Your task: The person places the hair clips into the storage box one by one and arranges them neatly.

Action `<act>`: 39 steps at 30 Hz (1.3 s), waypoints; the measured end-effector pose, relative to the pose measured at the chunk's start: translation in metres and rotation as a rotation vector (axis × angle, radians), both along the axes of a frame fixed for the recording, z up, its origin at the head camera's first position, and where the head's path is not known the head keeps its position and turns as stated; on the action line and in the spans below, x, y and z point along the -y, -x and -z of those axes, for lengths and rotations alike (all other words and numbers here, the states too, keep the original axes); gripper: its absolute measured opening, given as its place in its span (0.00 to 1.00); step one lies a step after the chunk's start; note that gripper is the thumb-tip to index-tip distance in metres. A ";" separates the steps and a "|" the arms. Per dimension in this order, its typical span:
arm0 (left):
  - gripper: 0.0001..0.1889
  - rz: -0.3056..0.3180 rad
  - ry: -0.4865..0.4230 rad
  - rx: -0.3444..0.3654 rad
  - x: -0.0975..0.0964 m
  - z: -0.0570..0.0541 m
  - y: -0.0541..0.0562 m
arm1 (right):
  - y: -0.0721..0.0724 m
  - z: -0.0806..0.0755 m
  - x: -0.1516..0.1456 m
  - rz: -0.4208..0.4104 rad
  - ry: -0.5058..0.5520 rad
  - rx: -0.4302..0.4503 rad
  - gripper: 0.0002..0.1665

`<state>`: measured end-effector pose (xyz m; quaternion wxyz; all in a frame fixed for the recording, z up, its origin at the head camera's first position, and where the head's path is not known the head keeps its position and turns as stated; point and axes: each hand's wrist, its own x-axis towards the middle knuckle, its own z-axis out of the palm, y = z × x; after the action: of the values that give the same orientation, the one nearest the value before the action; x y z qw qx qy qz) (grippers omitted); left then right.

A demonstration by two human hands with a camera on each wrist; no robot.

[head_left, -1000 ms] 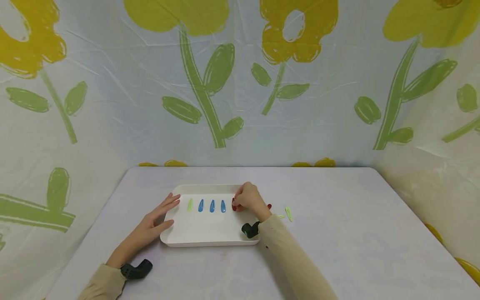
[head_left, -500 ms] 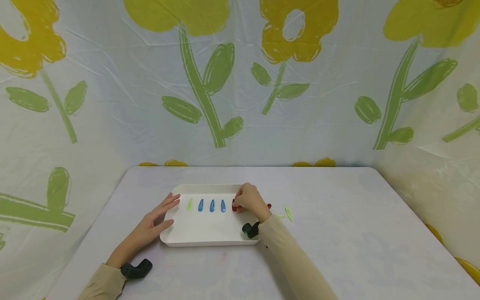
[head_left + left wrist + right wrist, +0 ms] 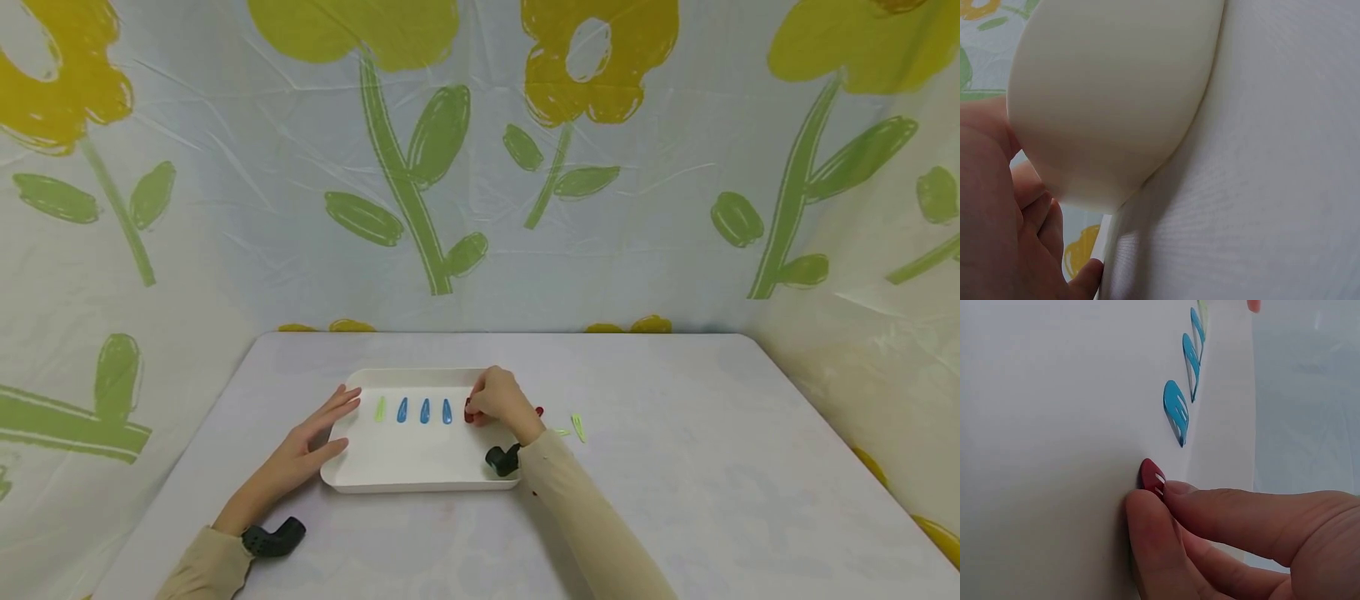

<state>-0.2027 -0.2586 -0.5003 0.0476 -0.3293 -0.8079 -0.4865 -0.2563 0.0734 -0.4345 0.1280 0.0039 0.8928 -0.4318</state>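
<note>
A white tray (image 3: 420,458) lies on the table, its side wall (image 3: 1116,94) large in the left wrist view. Inside it, a light green hair clip (image 3: 380,409) and three blue hair clips (image 3: 425,412) form a row. At the row's right end my right hand (image 3: 498,397) pinches a red hair clip (image 3: 1151,475) between thumb and fingertips, low over the tray floor; the fingers cover part of it. My left hand (image 3: 311,442) rests at the tray's left edge, fingers extended and spread over the rim.
Right of the tray, light green hair clips (image 3: 577,427) lie on the table (image 3: 712,467), partly behind my right forearm. A red piece (image 3: 538,411) shows beside that wrist. Flower-printed cloth (image 3: 480,183) hangs behind the table.
</note>
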 end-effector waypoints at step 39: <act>0.30 -0.010 -0.001 0.006 0.001 0.003 0.002 | -0.022 -0.032 -0.027 -0.111 0.050 -0.139 0.09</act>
<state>-0.2047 -0.2593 -0.5033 0.0477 -0.3238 -0.8093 -0.4877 -0.2339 0.1006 -0.4023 0.0897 -0.0787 0.8872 -0.4456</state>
